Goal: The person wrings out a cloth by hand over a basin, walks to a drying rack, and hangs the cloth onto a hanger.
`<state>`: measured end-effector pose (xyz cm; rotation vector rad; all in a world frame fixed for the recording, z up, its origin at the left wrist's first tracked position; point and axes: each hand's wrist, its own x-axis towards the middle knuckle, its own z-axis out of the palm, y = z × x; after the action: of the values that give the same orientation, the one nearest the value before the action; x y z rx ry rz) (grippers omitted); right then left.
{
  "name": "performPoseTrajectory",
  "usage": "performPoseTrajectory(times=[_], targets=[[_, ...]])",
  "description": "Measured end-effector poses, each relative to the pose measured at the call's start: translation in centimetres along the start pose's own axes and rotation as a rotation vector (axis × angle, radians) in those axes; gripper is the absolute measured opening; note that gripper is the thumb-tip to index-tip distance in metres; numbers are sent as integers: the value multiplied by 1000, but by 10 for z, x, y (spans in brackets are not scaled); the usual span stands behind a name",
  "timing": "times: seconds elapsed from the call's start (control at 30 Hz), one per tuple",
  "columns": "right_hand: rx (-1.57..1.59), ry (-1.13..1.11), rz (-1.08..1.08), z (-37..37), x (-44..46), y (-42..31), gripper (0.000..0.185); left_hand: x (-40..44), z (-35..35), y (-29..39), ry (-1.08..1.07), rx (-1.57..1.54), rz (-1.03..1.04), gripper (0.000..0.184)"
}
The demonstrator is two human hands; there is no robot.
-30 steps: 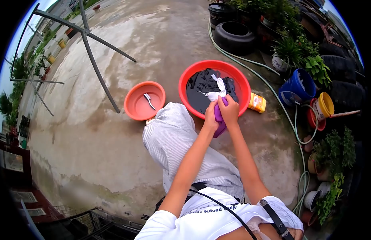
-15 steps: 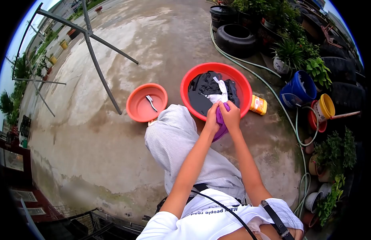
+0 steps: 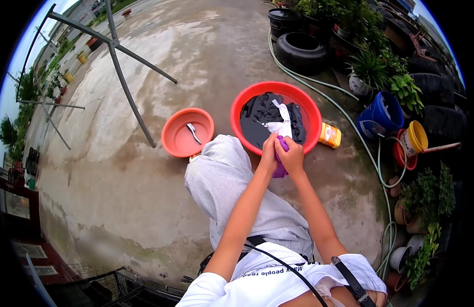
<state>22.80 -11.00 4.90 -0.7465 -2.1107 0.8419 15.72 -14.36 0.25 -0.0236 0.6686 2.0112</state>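
A bunched purple cloth (image 3: 280,170) is gripped between my hands at the near rim of the large red basin (image 3: 312,105). My left hand (image 3: 268,152) is closed on the cloth's left side. Pressed close beside it, my right hand (image 3: 292,154) is wrapped round the same cloth. Dark clothes (image 3: 262,107) lie in dark water in the basin. A white cloth (image 3: 285,116) rests over them, its lower end close to my fingers. Most of the purple cloth inside my grip is hidden.
Left of the red basin stands a smaller orange basin (image 3: 170,130) with a white-and-dark brush (image 3: 193,132) in it. A yellow-orange container (image 3: 330,135) is at the red basin's right. A hose (image 3: 344,110), blue bucket (image 3: 380,115) and potted plants line the right side; a metal frame (image 3: 114,45) stands upper left.
My hands have come closer together, and my right hand has turned over the purple cloth. The cloth is more tightly bunched, with less of it hanging below.
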Motion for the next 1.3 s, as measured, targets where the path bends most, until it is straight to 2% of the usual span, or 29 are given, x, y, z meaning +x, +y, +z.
performPoseTrajectory(times=[0.03,0.13,0.27,0.33,0.4,0.43,0.53,0.57,0.6,0.67,0.77,0.87,0.9,0.93,1.0,1.13,1.2,1.3], targets=[[1,-8,110,-3,11,5,30,-6,9,3,-8,-30,-15,19],[-7,28,198,-2,33,30,30,-15,17,0,-42,-23,-46,21],[-34,69,97,3,16,21,31,-10,9,3,-12,19,23,19],[-3,-21,-39,2,-3,0,30,-9,6,6,105,12,92,20],[-40,-119,-243,5,-24,-7,29,-6,-8,10,94,-3,87,26],[-73,-137,-244,6,-28,-11,27,-8,-7,9,141,-44,55,27],[159,11,-6,12,-14,-2,28,-7,-2,7,105,44,106,23],[136,-15,162,7,-5,4,30,-5,2,7,83,6,72,18],[172,-17,205,9,6,18,32,-5,5,6,62,-34,34,15],[35,-6,189,4,22,33,33,-2,-2,1,1,-48,-16,13],[40,36,188,4,24,49,32,-22,24,5,13,133,6,13],[93,87,148,0,0,22,31,-16,12,7,60,104,46,14],[108,65,90,1,-10,15,29,-8,3,2,146,100,106,17],[98,-28,45,-1,-21,8,30,-5,-7,4,136,107,119,18],[14,-151,-117,-1,-37,-4,29,1,-15,11,163,213,37,18],[186,42,61,4,-22,13,31,-8,6,6,26,200,39,15],[246,82,210,0,-2,33,31,-17,20,6,-5,165,-38,12],[296,125,262,-7,17,46,32,-22,17,-3,-111,298,-106,14]])
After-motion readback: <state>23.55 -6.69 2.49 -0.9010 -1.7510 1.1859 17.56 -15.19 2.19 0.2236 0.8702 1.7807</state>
